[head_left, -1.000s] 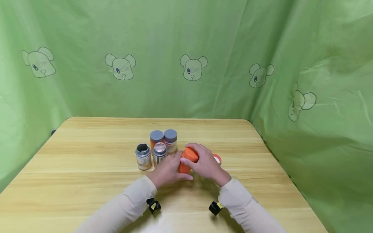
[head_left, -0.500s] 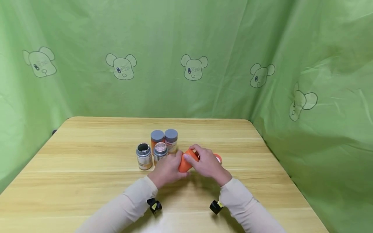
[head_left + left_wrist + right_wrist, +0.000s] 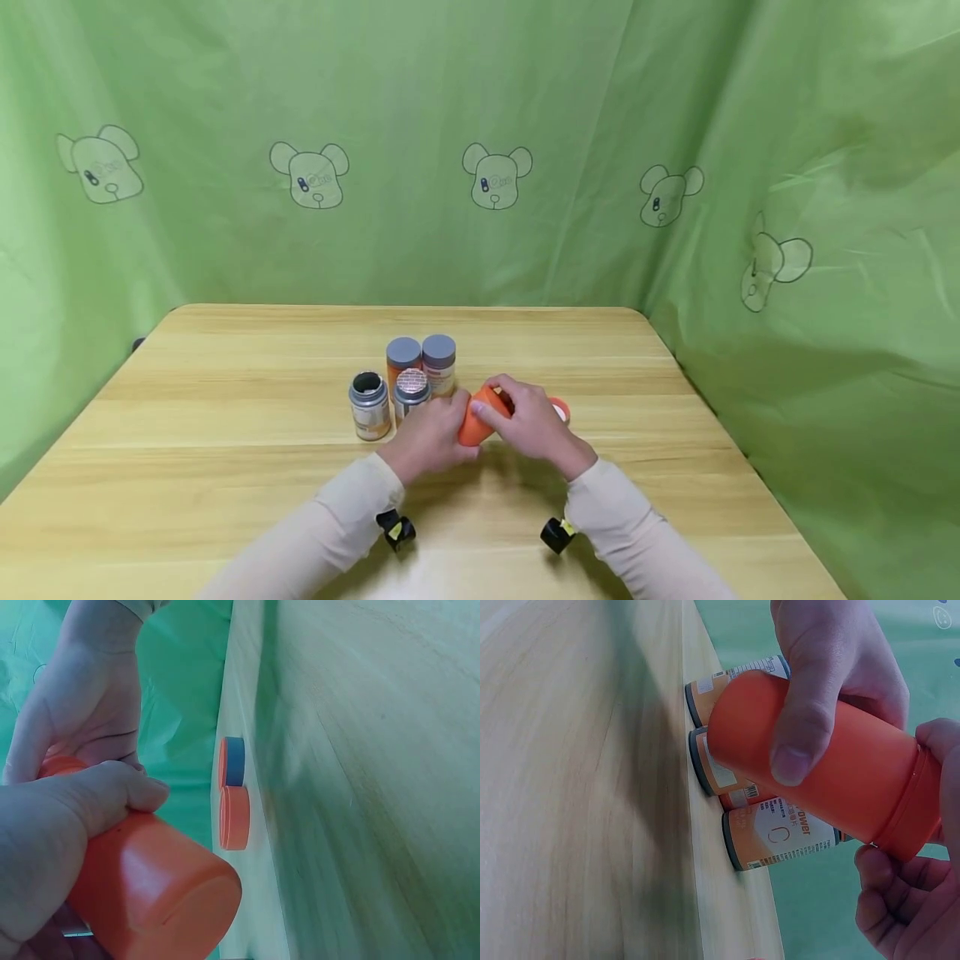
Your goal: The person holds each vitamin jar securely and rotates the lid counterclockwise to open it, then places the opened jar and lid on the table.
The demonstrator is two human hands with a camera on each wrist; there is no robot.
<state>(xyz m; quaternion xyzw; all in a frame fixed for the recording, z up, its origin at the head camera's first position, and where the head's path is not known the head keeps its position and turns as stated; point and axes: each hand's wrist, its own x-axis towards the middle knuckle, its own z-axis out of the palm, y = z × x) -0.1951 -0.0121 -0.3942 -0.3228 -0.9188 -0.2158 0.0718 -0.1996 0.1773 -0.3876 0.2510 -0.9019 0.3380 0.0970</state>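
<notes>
My left hand (image 3: 431, 437) grips the body of an orange bottle (image 3: 476, 423), which is tilted with its top end toward my right hand (image 3: 532, 421). The right wrist view shows the left thumb lying along the smooth body. At the other end, the right fingers and thumb hold the orange cap (image 3: 907, 817), where a thin seam runs between cap and body. In the left wrist view the rounded base of the bottle points at the camera, and my right hand covers most of the cap. The bottle is held above the wooden table (image 3: 225, 500).
Left of the hands stand an uncapped bottle (image 3: 370, 410), a bottle with a printed foil seal (image 3: 412, 383) and two grey-capped bottles (image 3: 403, 350). Beyond the right hand lie an orange lid (image 3: 235, 817) and an orange-and-blue lid (image 3: 234, 761). Green curtains hang around the table.
The bottle has tipped over to the right; its cap top, visible earlier, now faces into the right hand. Right fingers have shifted around the cap. The standing bottles have not moved.
</notes>
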